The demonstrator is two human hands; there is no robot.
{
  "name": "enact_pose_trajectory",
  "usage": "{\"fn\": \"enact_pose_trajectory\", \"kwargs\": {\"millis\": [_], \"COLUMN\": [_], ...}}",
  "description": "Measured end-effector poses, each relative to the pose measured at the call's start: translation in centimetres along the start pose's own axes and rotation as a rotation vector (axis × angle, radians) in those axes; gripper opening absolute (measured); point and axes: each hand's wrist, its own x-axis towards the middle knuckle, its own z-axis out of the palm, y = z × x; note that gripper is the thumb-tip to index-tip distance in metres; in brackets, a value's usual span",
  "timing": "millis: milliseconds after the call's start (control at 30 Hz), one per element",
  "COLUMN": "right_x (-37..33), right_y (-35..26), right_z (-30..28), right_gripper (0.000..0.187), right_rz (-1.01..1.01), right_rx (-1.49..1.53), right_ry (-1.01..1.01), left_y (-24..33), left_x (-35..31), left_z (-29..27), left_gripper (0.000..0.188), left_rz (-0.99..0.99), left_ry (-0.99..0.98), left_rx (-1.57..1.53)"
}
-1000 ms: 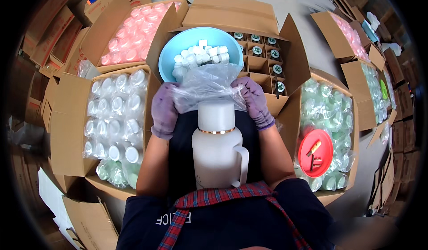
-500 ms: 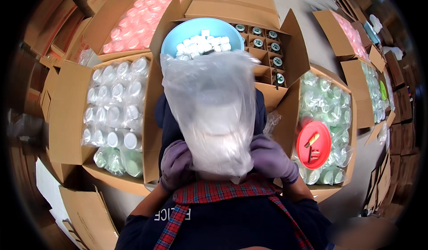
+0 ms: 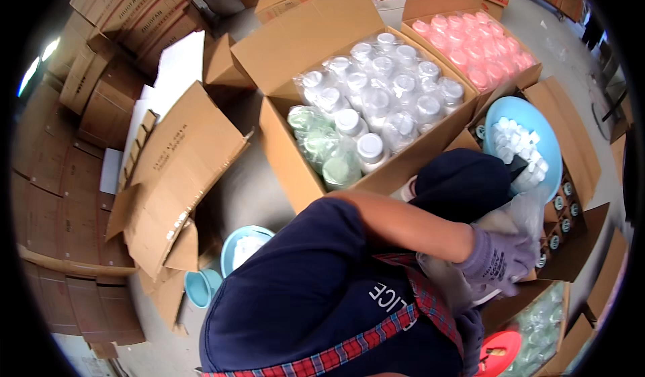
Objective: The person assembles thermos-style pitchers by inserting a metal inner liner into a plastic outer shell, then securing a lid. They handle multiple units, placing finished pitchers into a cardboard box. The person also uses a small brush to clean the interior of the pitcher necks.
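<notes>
Both my hands wear purple knit gloves. My left hand point(image 3: 498, 259) is closed on a clear plastic bag point(image 3: 529, 210) over my lap, its fingers bent across the plastic. Something whitish shows through the bag, its kind blurred. Low beside my chest, my right hand point(image 3: 472, 340) is mostly hidden behind my body, so its fingers do not show. Just beyond the bag stands a light blue basin point(image 3: 555, 142) holding many small white caps point(image 3: 514, 138). Below my right hand a red round tray point(image 3: 504, 350) has small tools in it, partly cut off.
A carton point(image 3: 289, 158) of bagged white-lidded jars and green bagged pieces stands to the left. Behind it is a carton of pink bagged items point(image 3: 470, 44). A divided carton point(image 3: 591, 226) holds dark jars. Flattened cardboard point(image 3: 181, 169) and blue tubs point(image 3: 201, 289) lie left.
My view has swung to the left, bringing the blue tubs and stacked cartons into sight. The bag sits lower in my lap, and my right hand is now mostly hidden.
</notes>
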Motion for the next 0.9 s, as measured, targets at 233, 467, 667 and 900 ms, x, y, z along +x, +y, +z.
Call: {"fn": "enact_pose_trajectory", "kwargs": {"millis": [233,467,667,900], "right_x": [-1.0,1.8,8.4,8.9], "right_y": [0.0,-4.4,-8.3,-4.5], "right_z": [2.4,-3.5,-8.5,-5.8], "right_gripper": [0.020,0.029,0.049,0.031], "right_rz": [-0.005,0.129,-0.089,0.183], "right_rx": [0.240,0.397,0.029,0.179], "right_ry": [0.237,0.158,0.452,0.353], "left_y": [-1.0,-2.1,-0.8,-0.7], "left_x": [2.0,-10.0,-7.0,0.9], "left_z": [-2.5,-7.5,-7.0,-5.4], "left_gripper": [0.033,0.034,0.038,0.040], "left_rz": [0.231,-0.271,-0.327,-0.256], "left_ry": [-0.320,0.016,-0.056,-0.293], "left_rx": [0.098,-0.182,-0.059,-0.038]}}
